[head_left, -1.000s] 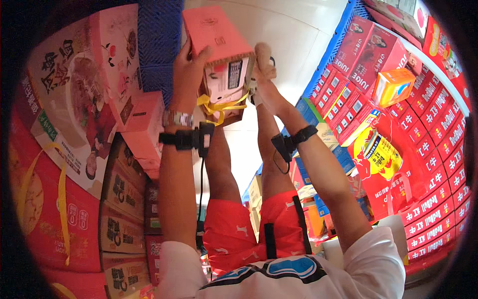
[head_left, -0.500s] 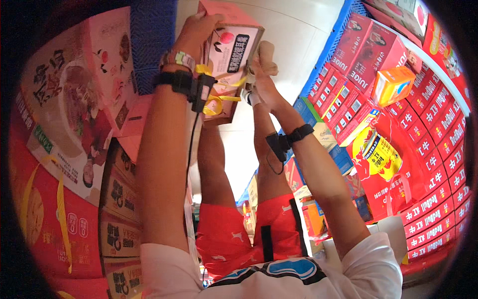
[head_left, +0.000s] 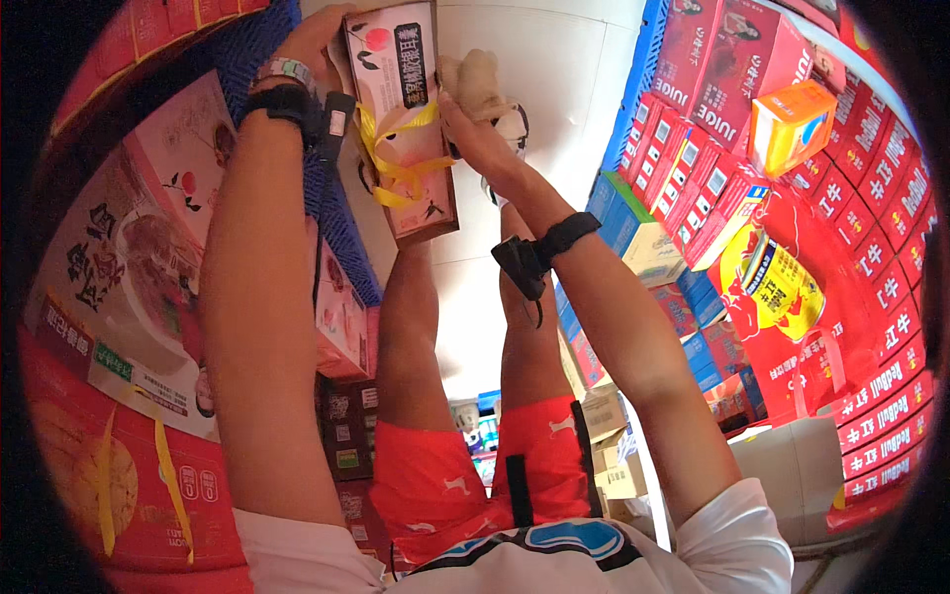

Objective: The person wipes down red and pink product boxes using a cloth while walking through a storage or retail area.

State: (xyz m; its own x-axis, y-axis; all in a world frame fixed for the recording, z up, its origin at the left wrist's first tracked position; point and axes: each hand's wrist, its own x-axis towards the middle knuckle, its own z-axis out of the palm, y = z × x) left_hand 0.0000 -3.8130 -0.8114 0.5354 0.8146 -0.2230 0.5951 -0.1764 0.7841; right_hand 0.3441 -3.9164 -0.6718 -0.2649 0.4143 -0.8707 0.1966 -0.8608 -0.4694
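Note:
A pink gift box (head_left: 381, 74) with a peach picture, a black label and a yellow ribbon handle (head_left: 411, 178) is held up between my hands, over the floor. My left hand (head_left: 315, 48) grips its far left edge, the fingers partly hidden behind it. At its right side my right hand (head_left: 477, 144) presses against the box, with fingertips largely out of sight. The ribbon handle hangs loosely over the box's near part. Black straps with small devices are on both wrists.
Blue plastic pallets (head_left: 341, 223) edge the left, beside large pink cartons (head_left: 346, 317). On the right are stacked red drink cases (head_left: 891, 396), red juice cartons (head_left: 742, 89) and an orange box (head_left: 792, 129). A tan soft-looking thing (head_left: 473, 79) lies on the pale floor (head_left: 574, 59) near my shoe.
The box has shifted left in view and turned, with its front now narrower. Both hands stay on it and have moved left with it. My view has shifted, showing more stock at left.

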